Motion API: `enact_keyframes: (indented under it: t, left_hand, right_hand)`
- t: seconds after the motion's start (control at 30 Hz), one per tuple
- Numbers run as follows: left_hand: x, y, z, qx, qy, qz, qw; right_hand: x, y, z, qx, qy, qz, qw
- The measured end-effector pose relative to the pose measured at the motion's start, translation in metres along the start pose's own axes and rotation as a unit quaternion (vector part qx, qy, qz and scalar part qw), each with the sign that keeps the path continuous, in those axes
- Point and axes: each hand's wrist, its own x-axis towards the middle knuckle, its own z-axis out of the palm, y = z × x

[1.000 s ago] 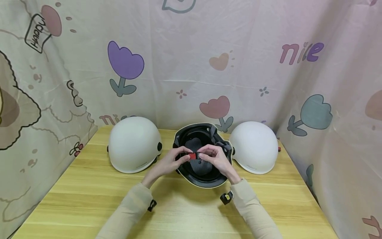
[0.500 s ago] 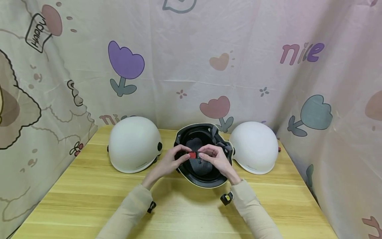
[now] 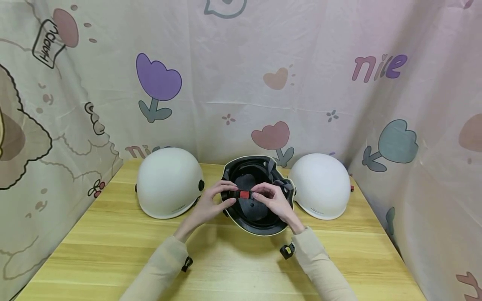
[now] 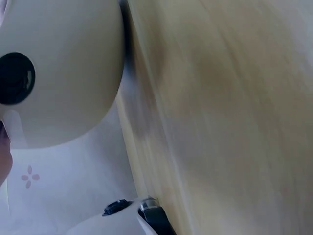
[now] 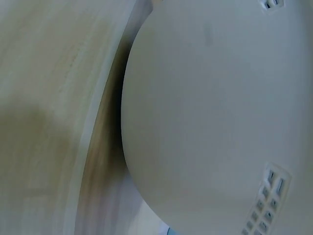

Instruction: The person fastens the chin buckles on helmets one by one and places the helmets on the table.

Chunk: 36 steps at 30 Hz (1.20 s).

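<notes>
An upturned helmet (image 3: 260,229) with black lining lies at the table's middle. Across its opening runs a chin-strap buckle (image 3: 244,195), red in the middle with black ends. My right hand (image 3: 276,201) pinches the buckle's right end between thumb and fingers. Just left of the red part is my left hand (image 3: 211,204), thumb and fingers spread apart above and below the black end. In the left wrist view, the helmet's pale shell (image 4: 68,78) fills the upper left, with a bit of hand (image 4: 4,156) at the edge. The right wrist view is mostly vented white shell (image 5: 210,117).
One white helmet (image 3: 170,184) stands upright on the left, another white helmet (image 3: 321,186) on the right close to the upturned one. All sit on a wooden table (image 3: 241,271). A printed cloth (image 3: 226,83) hangs behind and along both sides.
My left hand has drawn slightly left off the red part of the buckle, its thumb and fingers parting. My right hand stays at the buckle's right end.
</notes>
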Motion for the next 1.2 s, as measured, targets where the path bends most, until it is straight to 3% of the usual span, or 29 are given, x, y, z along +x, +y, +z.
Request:
enact_keyframes:
  t: [0.2, 0.43, 0.6, 0.93, 1.2]
  left_hand:
    - [-0.008, -0.005, -0.005, -0.030, 0.003, 0.005, 0.9995]
    - [-0.016, -0.006, -0.010, -0.061, 0.010, -0.015, 0.9980]
    - [-0.022, -0.008, -0.013, -0.064, 0.010, -0.038, 0.9972]
    - [-0.028, -0.014, -0.016, -0.052, 0.015, -0.044, 0.9976]
    - [-0.028, -0.014, -0.016, -0.045, 0.027, -0.070, 0.9962]
  right_hand:
    - [-0.001, 0.003, 0.000, -0.022, 0.000, 0.002, 0.9998]
    - [-0.004, 0.004, 0.000, -0.017, -0.002, -0.026, 0.9995]
    - [-0.007, 0.000, 0.002, -0.046, -0.012, -0.060, 0.9970]
    - [-0.013, -0.001, 0.005, -0.106, -0.027, -0.120, 0.9867]
    - [-0.012, 0.000, 0.006, -0.100, -0.031, -0.122, 0.9869]
